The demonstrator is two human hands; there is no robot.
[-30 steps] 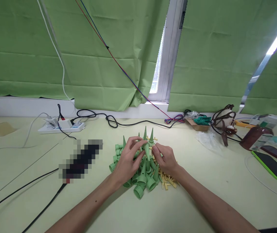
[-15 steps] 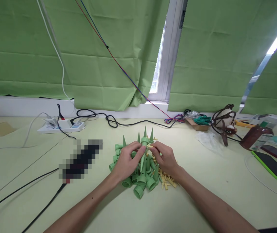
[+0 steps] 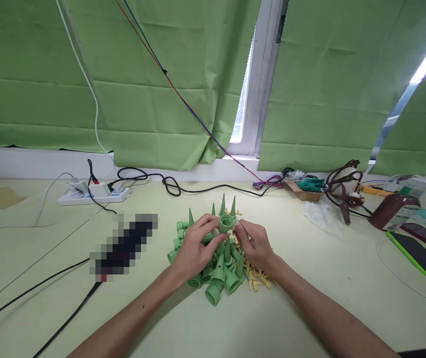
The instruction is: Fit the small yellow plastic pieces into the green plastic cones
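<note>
My left hand (image 3: 199, 243) is closed around a green plastic watering spike (image 3: 227, 222), its round hollow end facing me. At the right side of that spike, my right hand (image 3: 255, 243) pinches a small yellow valve piece, mostly hidden by the fingertips. Below and around both hands lies a pile of green cone-shaped spikes (image 3: 218, 274), some lying with their open caps toward me, several standing point up behind. Loose small yellow valve pieces (image 3: 257, 279) are heaped under and beside my right hand.
A white power strip (image 3: 97, 197) with plugs and black cable (image 3: 198, 191) runs along the back. A blurred-out dark object (image 3: 125, 248) lies at left. To the right are a plastic bag (image 3: 323, 216), a brown bottle (image 3: 394, 211) and a green-edged phone (image 3: 422, 256).
The spike in my left hand has tipped, so its open end now faces me instead of its point hanging down. My right hand has shifted slightly right, staying at its side.
</note>
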